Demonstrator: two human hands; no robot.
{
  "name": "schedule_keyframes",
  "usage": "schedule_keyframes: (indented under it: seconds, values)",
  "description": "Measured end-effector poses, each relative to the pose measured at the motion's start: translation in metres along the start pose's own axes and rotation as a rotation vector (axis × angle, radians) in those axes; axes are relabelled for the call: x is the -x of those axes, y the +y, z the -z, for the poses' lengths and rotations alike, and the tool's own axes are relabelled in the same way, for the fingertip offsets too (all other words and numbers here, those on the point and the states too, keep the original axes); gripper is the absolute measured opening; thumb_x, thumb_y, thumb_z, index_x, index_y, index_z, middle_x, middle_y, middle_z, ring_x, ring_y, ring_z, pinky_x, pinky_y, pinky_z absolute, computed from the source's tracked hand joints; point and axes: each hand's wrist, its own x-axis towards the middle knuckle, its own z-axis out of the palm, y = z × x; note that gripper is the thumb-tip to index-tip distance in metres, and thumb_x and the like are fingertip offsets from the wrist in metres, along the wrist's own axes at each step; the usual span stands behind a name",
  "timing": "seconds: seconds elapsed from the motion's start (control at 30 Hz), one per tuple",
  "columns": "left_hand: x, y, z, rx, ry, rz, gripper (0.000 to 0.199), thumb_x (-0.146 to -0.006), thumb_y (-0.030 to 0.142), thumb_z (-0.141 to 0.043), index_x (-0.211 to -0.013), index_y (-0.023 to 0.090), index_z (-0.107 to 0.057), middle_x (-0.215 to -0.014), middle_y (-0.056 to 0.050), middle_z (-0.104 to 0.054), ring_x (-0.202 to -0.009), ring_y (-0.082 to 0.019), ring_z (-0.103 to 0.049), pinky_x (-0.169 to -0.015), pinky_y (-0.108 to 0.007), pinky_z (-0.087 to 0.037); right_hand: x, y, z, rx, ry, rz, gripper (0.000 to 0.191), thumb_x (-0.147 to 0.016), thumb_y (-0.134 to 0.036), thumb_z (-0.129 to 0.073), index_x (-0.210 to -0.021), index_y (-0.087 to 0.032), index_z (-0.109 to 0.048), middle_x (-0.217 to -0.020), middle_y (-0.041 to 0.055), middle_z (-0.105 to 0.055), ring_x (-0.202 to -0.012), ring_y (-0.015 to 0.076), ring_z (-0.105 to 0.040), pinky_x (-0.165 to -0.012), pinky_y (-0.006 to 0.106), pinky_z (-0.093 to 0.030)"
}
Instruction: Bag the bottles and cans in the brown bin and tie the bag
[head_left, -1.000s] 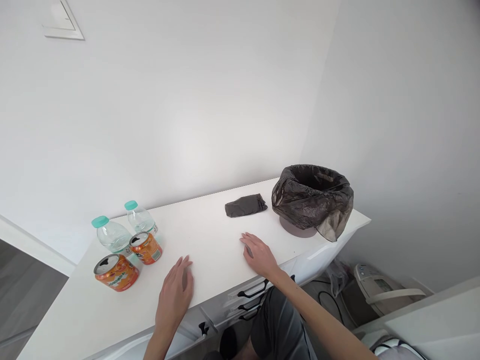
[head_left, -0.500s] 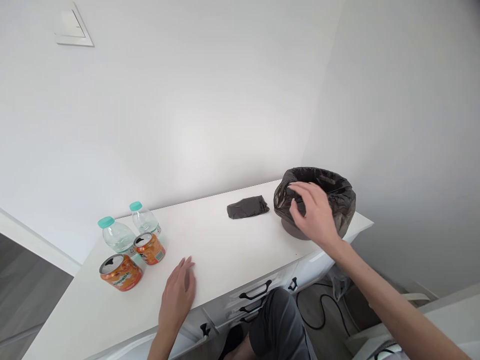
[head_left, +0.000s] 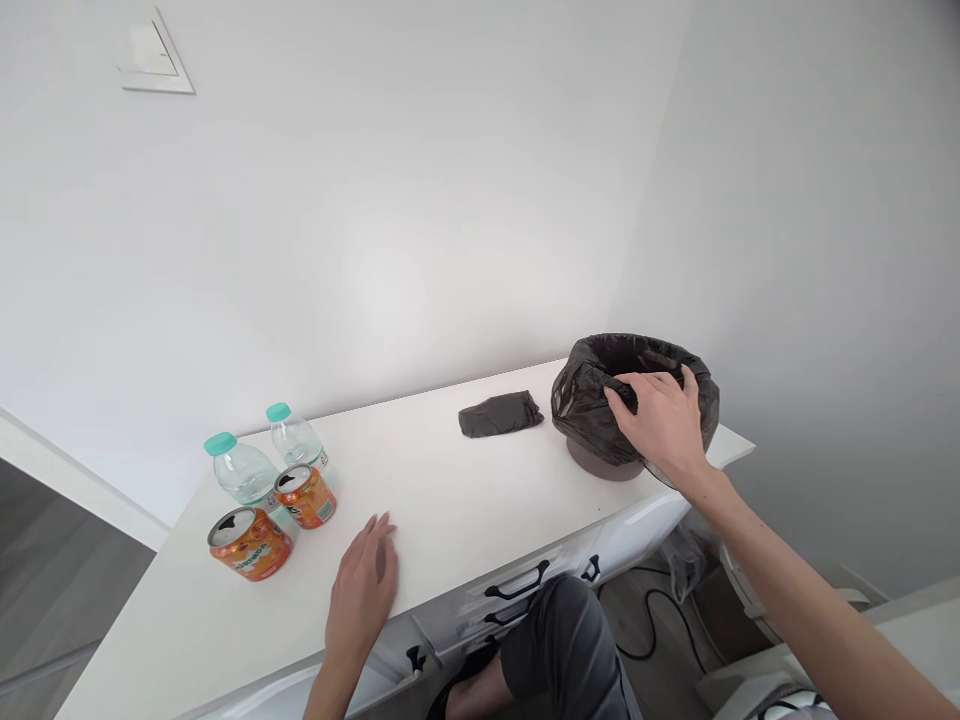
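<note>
My right hand [head_left: 664, 425] is at the near rim of a small brown bin [head_left: 600, 462], its thumb and fingers closed on the edge of the black garbage bag [head_left: 592, 400] that lines it. The bag is folded over the rim all round. Flat on the white cabinet top [head_left: 450, 500] rests my left hand [head_left: 364, 585], fingers stretched out, holding nothing. A folded black plastic bag [head_left: 501, 414] lies left of the bin. Two open orange soda cans, a front one [head_left: 251, 545] and a rear one [head_left: 306, 497], stand upright to the left of my left hand.
Behind the cans stand two clear bottles with teal caps, one on the left [head_left: 241, 470] and one farther back [head_left: 295, 437]. A wall runs along the cabinet's back, another beyond its right end. Drawers with black handles [head_left: 517, 580] are below, by my knee [head_left: 566, 620].
My right hand has moved slightly right, from hovering with fingers curved above the bin's near side to gripping the bag at the rim. My left hand stays on the cabinet top.
</note>
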Motion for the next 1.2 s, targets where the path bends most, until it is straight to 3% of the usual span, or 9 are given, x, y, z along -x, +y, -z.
schedule_keyframes:
  seconds: [0.23, 0.73, 0.93, 1.07, 1.2]
  values:
    - [0.002, 0.001, 0.0, 0.01, 0.002, 0.011, 0.035, -0.102, 0.032, -0.045, -0.131, 0.024, -0.063, -0.142, -0.008, -0.068, -0.141, -0.029, -0.057, -0.113, -0.052, -0.051, 0.005, -0.024, 0.002, -0.158, -0.006, 0.11, 0.03, -0.104, -0.039, -0.049, -0.11, -0.02, -0.071, -0.101, 0.0094, -0.078, -0.107, 0.03, -0.067, -0.121, 0.07, -0.022]
    - [0.002, -0.004, -0.002, 0.033, 0.002, -0.011, 0.033, -0.102, 0.033, -0.045, -0.127, 0.023, -0.063, -0.142, -0.009, -0.067, -0.141, -0.028, -0.056, -0.114, -0.05, -0.05, 0.022, -0.144, 0.043, -0.648, -0.211, 0.419, 0.014, -0.103, -0.027, -0.058, -0.109, -0.027, -0.071, -0.098, 0.0018, -0.074, -0.1, 0.0209, -0.068, -0.128, 0.063, -0.026]
    - [0.0, 0.002, 0.003, 0.038, -0.013, 0.004, 0.033, -0.103, 0.034, -0.041, -0.125, 0.023, -0.062, -0.142, -0.01, -0.067, -0.138, -0.029, -0.058, -0.113, -0.049, -0.051, 0.021, -0.16, 0.054, -0.763, -0.169, 0.521, 0.015, -0.103, -0.027, -0.06, -0.116, -0.029, -0.067, -0.1, 0.0012, -0.074, -0.106, 0.0216, -0.068, -0.128, 0.064, -0.028]
    - [0.0, 0.004, 0.004, 0.047, -0.018, 0.009, 0.032, -0.102, 0.035, -0.042, -0.124, 0.023, -0.064, -0.141, -0.01, -0.068, -0.138, -0.03, -0.059, -0.113, -0.05, -0.051, 0.031, -0.15, 0.051, -0.801, 0.045, 0.402, 0.028, -0.099, -0.03, -0.062, -0.127, -0.032, -0.061, -0.119, 0.0078, -0.069, -0.119, 0.0275, -0.064, -0.12, 0.065, -0.04]
    - [0.0, 0.004, 0.004, 0.052, -0.012, 0.015, 0.032, -0.102, 0.034, -0.043, -0.123, 0.023, -0.065, -0.141, -0.01, -0.068, -0.137, -0.03, -0.06, -0.113, -0.049, -0.051, 0.049, -0.124, 0.024, -0.813, 0.236, 0.025, 0.023, -0.101, -0.036, -0.055, -0.121, -0.026, -0.059, -0.119, 0.0127, -0.064, -0.118, 0.0297, -0.062, -0.105, 0.058, -0.051]
